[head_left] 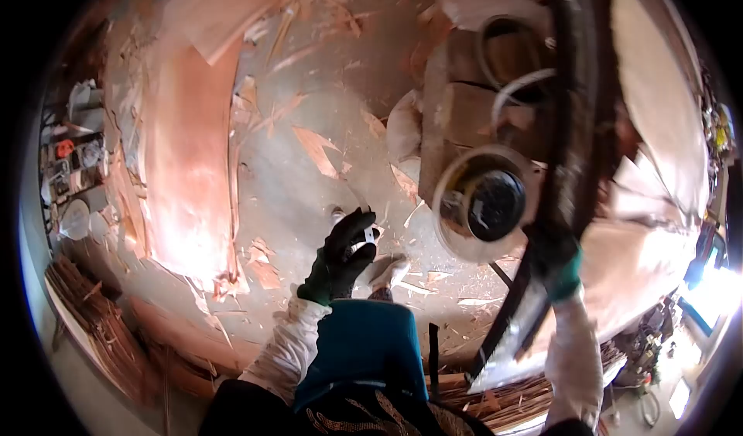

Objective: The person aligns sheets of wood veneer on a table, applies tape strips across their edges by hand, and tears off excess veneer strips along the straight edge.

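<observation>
My left hand (344,252), in a black and green glove, is closed around a small white-handled tool (369,236). A thin pale strip like a blade sticks out above the fingers. In a similar glove, my right hand (554,262) is at the dark edge of a long beam (576,111), beside pale veneer sheets (638,270). Its fingers are dark and blurred, so their grip is hidden. Left of that hand, a clear round tub (449,231) holds a dark round container (497,204).
Stacked reddish veneer sheets (186,150) lie on the left. Torn veneer scraps (316,148) litter the grey floor (271,169). A roll of tape (507,99) rests above the tub. Bundled veneer strips (97,320) lie at lower left, and a cluttered shelf (73,157) stands at far left.
</observation>
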Demonstrator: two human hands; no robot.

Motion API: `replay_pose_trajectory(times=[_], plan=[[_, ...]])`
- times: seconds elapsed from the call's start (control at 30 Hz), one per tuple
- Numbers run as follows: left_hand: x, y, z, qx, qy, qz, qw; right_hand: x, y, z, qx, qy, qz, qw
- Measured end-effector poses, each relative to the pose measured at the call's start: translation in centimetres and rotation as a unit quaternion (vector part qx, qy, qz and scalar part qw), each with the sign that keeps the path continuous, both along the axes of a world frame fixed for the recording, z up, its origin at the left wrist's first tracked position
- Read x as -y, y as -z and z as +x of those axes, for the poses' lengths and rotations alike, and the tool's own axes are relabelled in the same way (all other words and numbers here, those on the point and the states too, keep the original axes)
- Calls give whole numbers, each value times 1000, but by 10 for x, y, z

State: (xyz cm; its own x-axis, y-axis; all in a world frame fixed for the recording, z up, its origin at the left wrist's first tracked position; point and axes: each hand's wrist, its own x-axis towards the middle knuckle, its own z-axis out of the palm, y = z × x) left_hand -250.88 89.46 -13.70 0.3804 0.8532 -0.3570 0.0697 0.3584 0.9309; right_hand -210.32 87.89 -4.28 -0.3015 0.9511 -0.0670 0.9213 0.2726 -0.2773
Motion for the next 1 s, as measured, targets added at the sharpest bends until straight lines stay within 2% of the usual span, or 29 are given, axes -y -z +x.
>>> replay_pose_trajectory(times=[0.07,0.1,0.13,0.17,0.2,0.23,0.27,0.3,0.37,0.4,0.43,0.5,0.57,0.63,0.7,0.73,0.77,0.83,0.87,0.9,0.93,0.97,1.0], plan=[[10,-64,1,-21,50,82,995,1,2,2,7,-2,2,1000],[20,-95,1,-47,80,143,985,-2,3,1,26,-32,78,996],[28,-125,3,-42,99,167,980,-6,-8,-10,72,-2,26,997],[31,-152,6,-39,117,196,973,-9,-14,-16,7,-49,135,990],[39,-177,11,-58,130,221,965,0,-8,-22,78,30,20,996],[50,-201,13,-34,136,197,970,12,-7,-37,-95,14,140,986],[60,-216,15,-12,152,172,973,24,-42,-71,-347,56,-101,931],[72,-225,18,10,168,141,976,35,-76,-105,-544,179,-281,770],[94,-230,21,-19,218,123,968,65,-102,-139,-666,102,-391,627],[100,-228,21,-36,240,116,963,75,-125,-151,-638,112,-350,677],[105,-221,17,-31,253,112,961,81,-134,-162,-627,171,-311,693],[111,-208,5,-23,276,100,956,94,-146,-165,-663,213,-264,668],[105,-209,4,12,129,-10,992,100,-123,-160,-588,151,-160,778],[78,-204,20,97,37,-67,992,101,-110,-157,-507,112,-88,850],[49,-224,56,142,50,-93,984,95,-109,-155,-429,92,-48,897],[34,-228,74,171,85,-47,980,90,-123,-157,-490,195,-148,837],[23,-234,93,235,60,-66,968,85,-119,-158,-497,207,-143,831],[-9,-189,111,230,1,-84,970,72,-104,-160,-510,238,-134,815],[-22,-193,118,175,0,-37,984,63,-97,-158,-487,237,-124,831],[-34,-219,121,145,18,-56,988,49,-118,-154,-529,282,-245,762],[-51,-212,118,140,45,-73,986,39,-105,-144,-469,240,-99,844],[-69,-205,112,137,71,-89,984,32,-92,-130,-390,186,48,900],[-88,-202,109,100,98,-48,989,16,-91,-109,-364,206,50,907]])
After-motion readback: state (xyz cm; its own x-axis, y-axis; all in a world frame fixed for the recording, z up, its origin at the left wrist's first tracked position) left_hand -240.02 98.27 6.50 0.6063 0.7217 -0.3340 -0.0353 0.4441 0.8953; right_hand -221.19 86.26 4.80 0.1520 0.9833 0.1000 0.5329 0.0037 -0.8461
